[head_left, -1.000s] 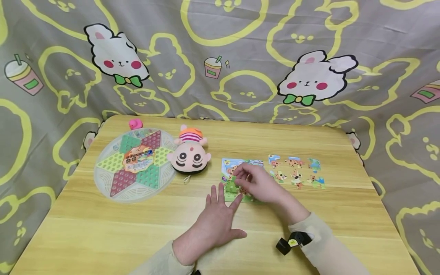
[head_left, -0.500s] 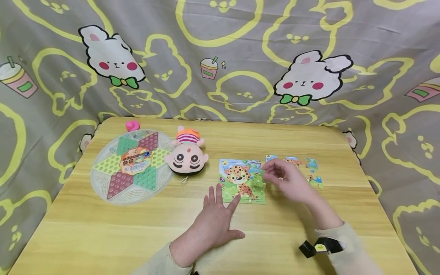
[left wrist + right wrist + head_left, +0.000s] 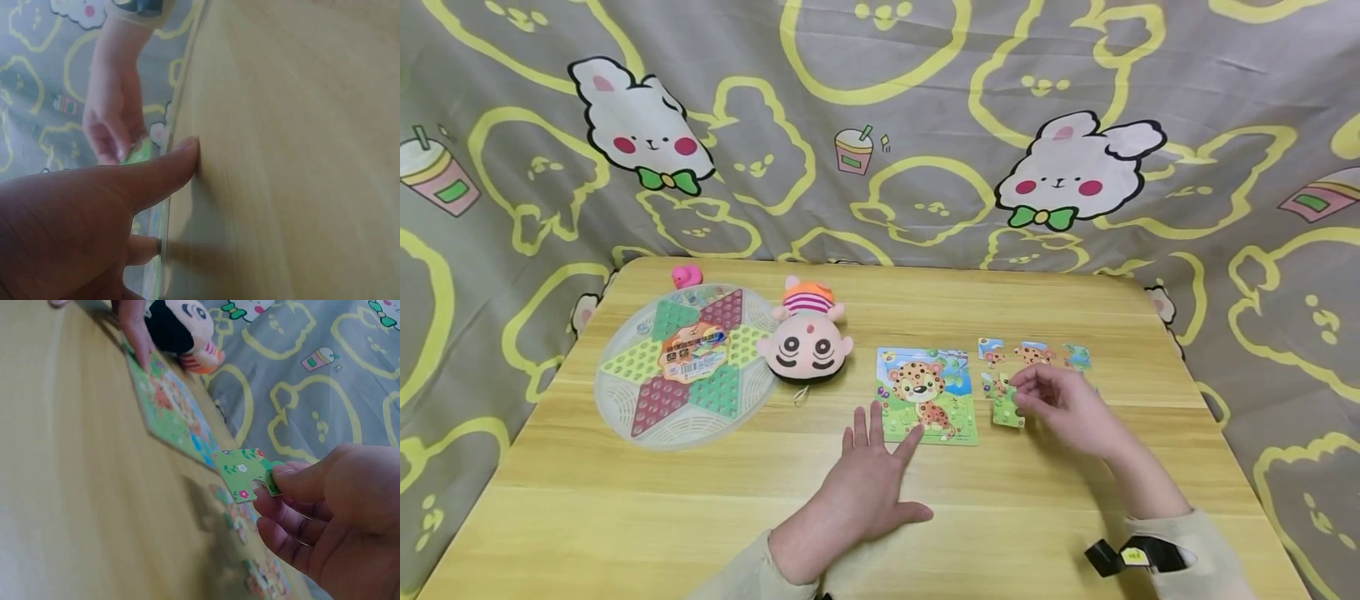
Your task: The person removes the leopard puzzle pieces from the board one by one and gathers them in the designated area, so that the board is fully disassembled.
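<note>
My right hand pinches a green jigsaw piece with printed flowers between thumb and fingers. In the head view it is held to the right of the puzzle board, over the near row of loose pieces. That board lies flat and bears a picture of a spotted leopard cub on grass. Spread and straight, the fingers of my left hand rest at the board's lower left edge. Loose jigsaw pieces lie in two rows beyond and under my right hand, which hides some of them.
A plush doll lies left of the board, its head towards me. Further left is a round Chinese checkers board with a star pattern. A pink rubber duck sits behind it. A patterned curtain hangs behind the wooden table.
My right hand has moved right, off the puzzle board, carrying the green jigsaw piece over to the loose pieces. The leopard picture is now uncovered. My left hand stays in place.
</note>
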`<state>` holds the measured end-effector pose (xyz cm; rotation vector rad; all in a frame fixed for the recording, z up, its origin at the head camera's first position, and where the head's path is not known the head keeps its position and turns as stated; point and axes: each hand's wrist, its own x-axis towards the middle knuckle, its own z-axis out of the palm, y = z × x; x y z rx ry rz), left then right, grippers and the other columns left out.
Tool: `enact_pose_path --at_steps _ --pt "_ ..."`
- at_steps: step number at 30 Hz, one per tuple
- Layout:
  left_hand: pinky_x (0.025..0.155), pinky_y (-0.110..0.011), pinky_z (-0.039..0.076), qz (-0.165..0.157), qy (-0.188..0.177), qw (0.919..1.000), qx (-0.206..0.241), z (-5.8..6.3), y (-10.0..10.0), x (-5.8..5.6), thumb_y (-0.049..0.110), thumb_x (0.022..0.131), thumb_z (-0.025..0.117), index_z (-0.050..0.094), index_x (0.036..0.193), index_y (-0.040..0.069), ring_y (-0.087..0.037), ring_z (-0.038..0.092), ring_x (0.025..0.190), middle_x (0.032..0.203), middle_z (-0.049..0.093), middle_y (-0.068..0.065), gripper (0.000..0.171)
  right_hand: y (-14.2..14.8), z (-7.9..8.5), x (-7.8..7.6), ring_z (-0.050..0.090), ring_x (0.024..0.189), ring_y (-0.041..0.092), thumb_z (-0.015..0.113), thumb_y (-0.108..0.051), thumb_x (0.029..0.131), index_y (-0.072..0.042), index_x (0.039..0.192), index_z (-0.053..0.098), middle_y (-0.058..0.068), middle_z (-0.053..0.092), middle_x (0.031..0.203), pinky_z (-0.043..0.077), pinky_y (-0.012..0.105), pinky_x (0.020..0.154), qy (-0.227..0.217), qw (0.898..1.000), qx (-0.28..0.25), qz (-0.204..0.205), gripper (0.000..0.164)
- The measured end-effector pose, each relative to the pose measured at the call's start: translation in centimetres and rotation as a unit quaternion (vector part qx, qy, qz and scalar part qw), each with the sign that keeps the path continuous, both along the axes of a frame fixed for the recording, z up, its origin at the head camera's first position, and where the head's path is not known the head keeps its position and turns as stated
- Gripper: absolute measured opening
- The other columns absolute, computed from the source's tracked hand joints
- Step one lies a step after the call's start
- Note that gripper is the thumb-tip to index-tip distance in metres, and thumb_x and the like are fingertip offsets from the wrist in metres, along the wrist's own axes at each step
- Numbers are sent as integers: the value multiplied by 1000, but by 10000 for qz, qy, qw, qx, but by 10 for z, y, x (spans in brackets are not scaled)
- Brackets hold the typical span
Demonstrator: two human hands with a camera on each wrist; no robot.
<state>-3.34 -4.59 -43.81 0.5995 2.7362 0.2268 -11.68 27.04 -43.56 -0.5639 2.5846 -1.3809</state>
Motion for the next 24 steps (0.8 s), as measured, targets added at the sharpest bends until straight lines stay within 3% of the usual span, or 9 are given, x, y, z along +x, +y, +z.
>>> enact_pose_path --at_steps 11,18,24 --pt "118 -64 35 16 -36 10000 17 0 0 0 81 83 67 30 169 27 -64 19 149 163 14 -44 108 1 -16 6 66 86 19 71 5 98 3 116 70 12 71 96 58 26 76 -181 9990 395 71 18" --pt "117 -64 36 -19 -9 10000 -3 -1 0 -1 81 83 67 32 169 27 -64 20 148 163 15 -45 108 -3 -18 8 63 84 16 72 4 97 0 115 72 -1 68 91 56 27 73 10 9964 842 -1 18" --pt "117 -64 36 -16 -53 10000 3 -1 0 -1 81 83 68 32 169 27 -64 20 149 163 15 -45 107 -7 -19 10 62 85 15 71 2 99 -2 115 71 -3 66 92 55 27 74 125 9937 1112 -16 17"
